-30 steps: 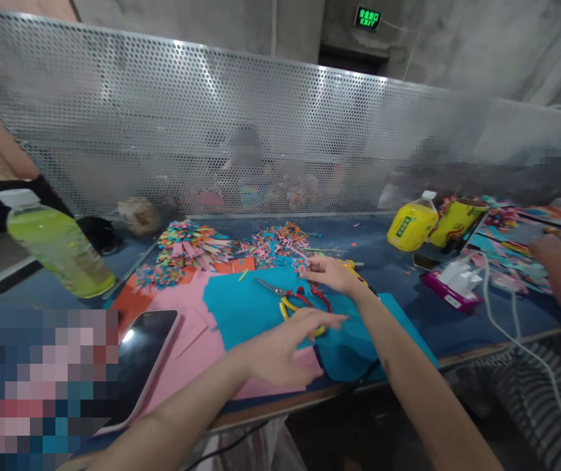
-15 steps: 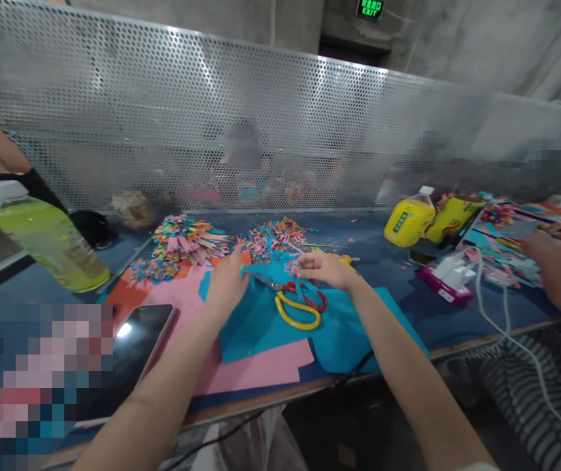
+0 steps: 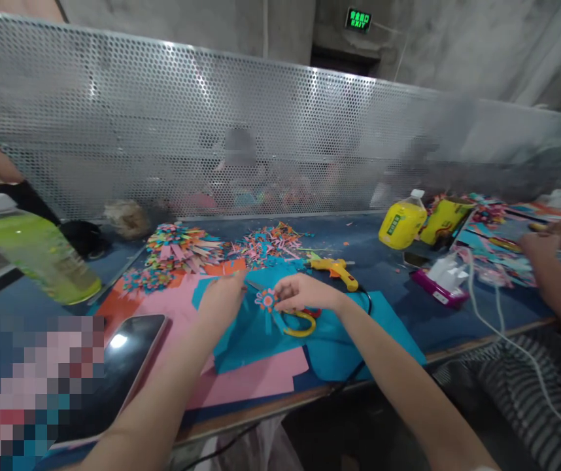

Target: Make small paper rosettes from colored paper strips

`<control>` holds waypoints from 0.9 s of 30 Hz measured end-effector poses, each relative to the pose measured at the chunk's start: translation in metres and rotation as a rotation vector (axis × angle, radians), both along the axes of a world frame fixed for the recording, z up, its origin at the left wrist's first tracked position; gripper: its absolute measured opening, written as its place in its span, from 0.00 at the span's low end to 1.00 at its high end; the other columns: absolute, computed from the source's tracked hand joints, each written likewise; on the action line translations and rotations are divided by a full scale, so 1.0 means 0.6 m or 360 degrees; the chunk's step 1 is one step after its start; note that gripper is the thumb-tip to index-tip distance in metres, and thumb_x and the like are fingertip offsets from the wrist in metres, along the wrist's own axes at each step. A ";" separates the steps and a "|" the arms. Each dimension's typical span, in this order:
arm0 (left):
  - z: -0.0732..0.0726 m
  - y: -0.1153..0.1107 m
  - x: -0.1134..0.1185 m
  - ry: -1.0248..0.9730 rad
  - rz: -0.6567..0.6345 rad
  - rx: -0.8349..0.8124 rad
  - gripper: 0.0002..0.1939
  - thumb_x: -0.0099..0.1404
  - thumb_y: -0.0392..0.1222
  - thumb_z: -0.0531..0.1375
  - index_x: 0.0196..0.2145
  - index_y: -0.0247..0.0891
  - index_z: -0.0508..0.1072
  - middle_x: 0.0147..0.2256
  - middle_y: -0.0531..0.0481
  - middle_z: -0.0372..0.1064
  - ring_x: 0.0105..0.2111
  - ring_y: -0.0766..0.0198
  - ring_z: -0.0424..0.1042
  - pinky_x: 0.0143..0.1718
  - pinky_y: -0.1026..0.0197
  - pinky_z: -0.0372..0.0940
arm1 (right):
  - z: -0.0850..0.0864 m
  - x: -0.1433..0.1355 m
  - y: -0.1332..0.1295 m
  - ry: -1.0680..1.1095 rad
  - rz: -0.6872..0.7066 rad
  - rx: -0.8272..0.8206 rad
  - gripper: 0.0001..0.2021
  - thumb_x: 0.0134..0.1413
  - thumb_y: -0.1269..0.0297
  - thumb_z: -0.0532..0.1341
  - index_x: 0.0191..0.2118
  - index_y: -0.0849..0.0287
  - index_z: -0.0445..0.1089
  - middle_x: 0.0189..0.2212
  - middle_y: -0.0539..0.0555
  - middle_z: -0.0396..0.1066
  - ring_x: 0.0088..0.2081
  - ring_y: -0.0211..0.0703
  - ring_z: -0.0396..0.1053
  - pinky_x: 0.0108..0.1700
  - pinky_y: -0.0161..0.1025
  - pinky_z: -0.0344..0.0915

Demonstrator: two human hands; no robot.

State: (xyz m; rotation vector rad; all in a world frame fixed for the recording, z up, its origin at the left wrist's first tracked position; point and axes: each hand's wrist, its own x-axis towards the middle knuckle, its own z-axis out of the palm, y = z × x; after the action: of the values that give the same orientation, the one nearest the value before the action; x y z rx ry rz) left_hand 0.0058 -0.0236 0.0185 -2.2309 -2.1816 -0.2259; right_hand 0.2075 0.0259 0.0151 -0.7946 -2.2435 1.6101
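Note:
My right hand (image 3: 305, 294) pinches a small paper flower (image 3: 267, 301), pink and orange with a blue stem and leaves, above blue paper (image 3: 238, 350). Below that hand lies a pair of scissors (image 3: 303, 327) with one red and one yellow handle, partly covered by the hand and flower. To the left, my left hand (image 3: 224, 297) is over the edge of the blue sheet with its fingers drawn together; whatever is between its fingertips is too small to make out. A yellow hot glue gun (image 3: 334, 268) rests just beyond my right hand.
Loose colored paper strips (image 3: 271, 243) and a fringed paper pile (image 3: 177, 248) lie toward the perforated metal screen (image 3: 280, 150). A phone (image 3: 114, 366) and a green drink bottle (image 3: 38, 252) are at left. A purple power strip (image 3: 440, 288) and a co-worker's hands (image 3: 545, 245) are at right.
My right hand has moved left and down with the flower, now in front of the scissors. My left hand has lowered slightly and its fingers have curled in. The glue gun is more visible.

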 end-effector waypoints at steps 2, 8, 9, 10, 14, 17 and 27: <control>0.000 -0.006 0.005 -0.0002 -0.0054 -0.0086 0.27 0.58 0.40 0.56 0.56 0.40 0.56 0.40 0.43 0.72 0.43 0.58 0.70 0.40 0.62 0.62 | -0.001 -0.006 -0.009 0.0015 0.0051 0.0147 0.15 0.44 0.60 0.63 0.39 0.62 0.67 0.30 0.52 0.72 0.29 0.35 0.69 0.31 0.31 0.64; -0.007 -0.003 0.008 0.0195 -0.0043 -0.0119 0.28 0.60 0.34 0.51 0.58 0.40 0.54 0.37 0.42 0.73 0.39 0.55 0.72 0.35 0.59 0.64 | 0.007 -0.007 -0.021 -0.0237 0.0107 0.0801 0.10 0.51 0.64 0.58 0.41 0.58 0.69 0.35 0.52 0.73 0.35 0.37 0.68 0.36 0.33 0.61; -0.007 -0.003 0.008 0.0205 -0.0045 -0.0124 0.28 0.60 0.34 0.50 0.58 0.41 0.53 0.37 0.43 0.73 0.38 0.55 0.72 0.34 0.59 0.64 | 0.009 -0.006 -0.020 -0.0296 0.0117 0.0920 0.10 0.52 0.64 0.57 0.41 0.58 0.69 0.35 0.52 0.73 0.34 0.38 0.68 0.35 0.33 0.61; -0.006 -0.003 0.007 0.0198 -0.0049 -0.0131 0.29 0.59 0.34 0.51 0.59 0.41 0.52 0.37 0.43 0.73 0.38 0.55 0.72 0.34 0.59 0.64 | 0.012 -0.006 -0.020 -0.0347 0.0127 0.1033 0.10 0.53 0.64 0.57 0.41 0.57 0.69 0.35 0.52 0.73 0.35 0.38 0.67 0.35 0.33 0.60; 0.003 -0.005 -0.004 0.0080 -0.0015 -0.0080 0.34 0.57 0.34 0.53 0.60 0.41 0.47 0.39 0.45 0.72 0.40 0.58 0.70 0.36 0.62 0.63 | 0.018 -0.001 -0.018 -0.0517 0.0096 0.1374 0.09 0.55 0.64 0.55 0.39 0.56 0.70 0.34 0.52 0.72 0.37 0.41 0.66 0.34 0.33 0.57; 0.007 0.001 -0.014 0.0121 0.0106 0.0037 0.33 0.59 0.35 0.52 0.60 0.40 0.45 0.39 0.43 0.71 0.41 0.58 0.70 0.38 0.62 0.62 | 0.017 0.002 -0.018 -0.0605 0.0059 0.1497 0.09 0.55 0.63 0.55 0.37 0.56 0.71 0.31 0.53 0.70 0.35 0.41 0.66 0.32 0.33 0.56; -0.013 0.031 -0.016 0.0312 -0.0127 0.0061 0.29 0.63 0.35 0.46 0.61 0.36 0.43 0.40 0.39 0.69 0.42 0.56 0.69 0.43 0.59 0.59 | -0.011 -0.080 0.001 -0.0490 0.0154 0.1877 0.13 0.56 0.72 0.52 0.47 0.58 0.66 0.37 0.56 0.70 0.43 0.44 0.62 0.42 0.39 0.55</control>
State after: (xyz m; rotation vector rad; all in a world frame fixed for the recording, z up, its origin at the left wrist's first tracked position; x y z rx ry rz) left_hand -0.0037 -0.0048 0.0107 -2.2169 -1.9764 -0.0461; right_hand 0.1594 0.0263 0.0082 -0.5696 -2.8360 -0.0206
